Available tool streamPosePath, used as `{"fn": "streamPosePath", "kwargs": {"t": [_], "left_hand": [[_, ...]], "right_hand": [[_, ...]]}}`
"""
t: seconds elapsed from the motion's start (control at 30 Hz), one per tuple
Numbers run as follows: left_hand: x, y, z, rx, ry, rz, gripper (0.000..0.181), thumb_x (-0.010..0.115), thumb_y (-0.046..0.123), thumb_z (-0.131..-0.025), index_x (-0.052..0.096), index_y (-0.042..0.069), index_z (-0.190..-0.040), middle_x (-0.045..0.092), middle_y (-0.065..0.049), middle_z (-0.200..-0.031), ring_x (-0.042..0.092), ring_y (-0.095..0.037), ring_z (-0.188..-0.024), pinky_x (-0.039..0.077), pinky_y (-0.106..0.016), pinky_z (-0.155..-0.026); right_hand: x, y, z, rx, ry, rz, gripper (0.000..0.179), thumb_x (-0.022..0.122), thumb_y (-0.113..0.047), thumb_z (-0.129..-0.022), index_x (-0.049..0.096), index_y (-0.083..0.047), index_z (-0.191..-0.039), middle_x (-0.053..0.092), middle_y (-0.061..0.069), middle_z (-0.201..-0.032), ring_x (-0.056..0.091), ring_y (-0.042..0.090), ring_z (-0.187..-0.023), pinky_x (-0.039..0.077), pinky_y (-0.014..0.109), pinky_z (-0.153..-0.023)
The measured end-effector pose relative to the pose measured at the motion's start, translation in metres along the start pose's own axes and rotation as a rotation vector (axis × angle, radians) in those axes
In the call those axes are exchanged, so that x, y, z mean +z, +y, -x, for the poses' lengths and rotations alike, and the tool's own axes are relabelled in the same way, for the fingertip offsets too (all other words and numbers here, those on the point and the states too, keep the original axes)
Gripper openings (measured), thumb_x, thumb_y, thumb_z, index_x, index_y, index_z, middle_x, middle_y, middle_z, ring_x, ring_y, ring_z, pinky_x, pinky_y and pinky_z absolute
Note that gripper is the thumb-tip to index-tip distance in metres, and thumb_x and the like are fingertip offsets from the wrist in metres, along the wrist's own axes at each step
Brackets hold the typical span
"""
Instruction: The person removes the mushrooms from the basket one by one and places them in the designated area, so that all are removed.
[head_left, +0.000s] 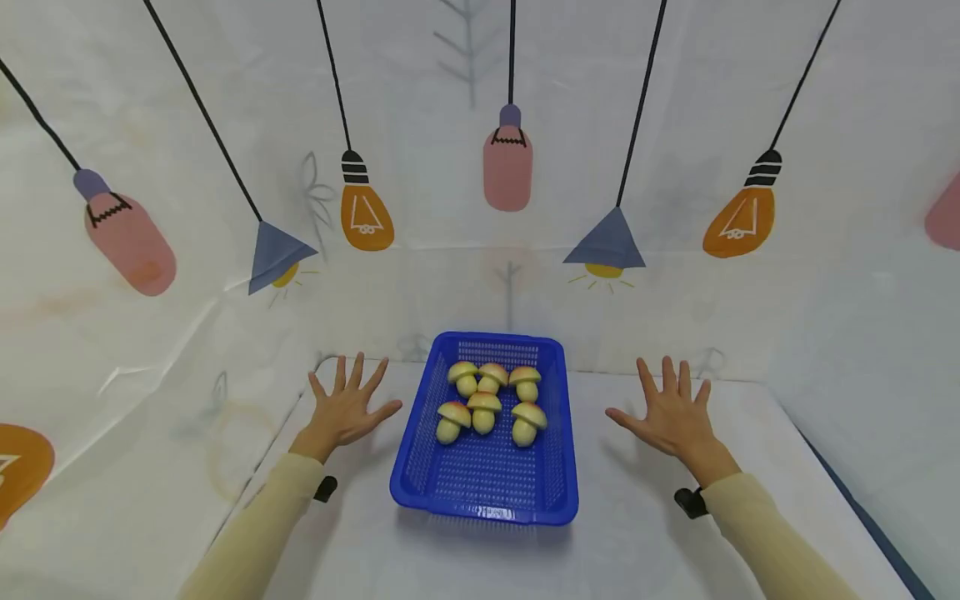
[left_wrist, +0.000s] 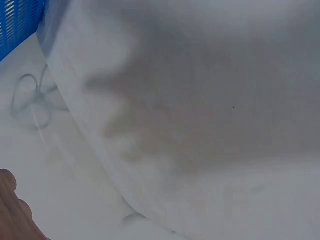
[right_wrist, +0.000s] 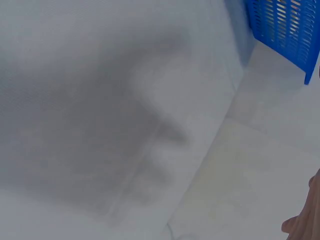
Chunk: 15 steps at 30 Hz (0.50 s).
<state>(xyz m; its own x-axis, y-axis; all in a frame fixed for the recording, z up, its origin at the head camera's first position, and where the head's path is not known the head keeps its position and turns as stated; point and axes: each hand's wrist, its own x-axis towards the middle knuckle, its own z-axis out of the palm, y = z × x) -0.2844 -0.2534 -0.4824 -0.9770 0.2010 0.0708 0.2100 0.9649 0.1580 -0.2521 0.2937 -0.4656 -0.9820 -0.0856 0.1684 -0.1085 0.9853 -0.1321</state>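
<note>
A blue plastic basket (head_left: 487,492) with perforated sides sits in the middle of the white table. Inside it lie several toy mushrooms (head_left: 483,412) with yellow-and-reddish caps and pale stems, grouped toward the far half. My left hand (head_left: 347,412) is spread palm down to the left of the basket, apart from it and holding nothing. On the other side, my right hand (head_left: 672,417) is likewise spread with straight fingers, touching no object. Each wrist view catches only part of a hand at a lower corner, with the hand's shadow on the white surface.
The white table (head_left: 630,533) meets a white cloth backdrop (head_left: 442,283) printed with hanging lamps and bulbs, close behind the basket. Cloth also rises along the left and right sides. A dark strap device (head_left: 691,502) is on the right wrist, another (head_left: 326,488) on the left.
</note>
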Motion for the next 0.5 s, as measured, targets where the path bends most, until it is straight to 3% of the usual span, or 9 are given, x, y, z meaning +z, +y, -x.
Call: {"fn": "streamPosePath", "kwargs": {"t": [0.13,0.3,0.43,0.5], "left_hand": [[0.002,0.013,0.0,0.003,0.016,0.14,0.087,0.04,0.072,-0.098,0.011,0.029,-0.167,0.008,-0.024,-0.171,-0.008,-0.055,-0.154,-0.018,-0.084,-0.103],[0.01,0.032,-0.004,0.035,-0.031,0.368,0.081,0.038,0.066,-0.102,0.005,0.03,-0.167,0.013,-0.021,-0.171,-0.009,-0.054,-0.154,-0.018,-0.084,-0.102],[0.014,0.042,-0.006,0.058,-0.084,0.531,0.079,0.042,0.062,-0.103,0.002,0.036,-0.166,0.02,-0.015,-0.171,0.004,-0.05,-0.156,-0.013,-0.081,-0.109],[0.018,0.045,-0.006,0.071,-0.102,0.593,0.079,0.045,0.06,-0.103,0.002,0.039,-0.166,0.026,-0.013,-0.169,0.016,-0.048,-0.155,-0.003,-0.078,-0.115]], "right_hand": [[0.003,-0.001,0.0,-0.004,0.013,-0.018,0.112,0.054,-0.081,-0.085,0.023,-0.004,-0.162,0.012,0.042,-0.163,0.006,0.065,-0.148,0.001,0.086,-0.107],[0.005,-0.005,-0.003,-0.014,0.03,-0.04,0.111,0.055,-0.079,-0.086,0.024,-0.004,-0.162,0.014,0.041,-0.162,0.007,0.065,-0.148,0.003,0.086,-0.107],[0.002,-0.01,-0.007,-0.029,0.034,-0.049,0.112,0.055,-0.079,-0.086,0.023,-0.004,-0.162,0.015,0.041,-0.162,0.007,0.066,-0.148,0.005,0.086,-0.107],[0.0,-0.012,-0.009,-0.03,0.033,-0.056,0.112,0.055,-0.079,-0.086,0.023,-0.004,-0.163,0.015,0.041,-0.162,0.007,0.066,-0.148,0.007,0.086,-0.107]]}}
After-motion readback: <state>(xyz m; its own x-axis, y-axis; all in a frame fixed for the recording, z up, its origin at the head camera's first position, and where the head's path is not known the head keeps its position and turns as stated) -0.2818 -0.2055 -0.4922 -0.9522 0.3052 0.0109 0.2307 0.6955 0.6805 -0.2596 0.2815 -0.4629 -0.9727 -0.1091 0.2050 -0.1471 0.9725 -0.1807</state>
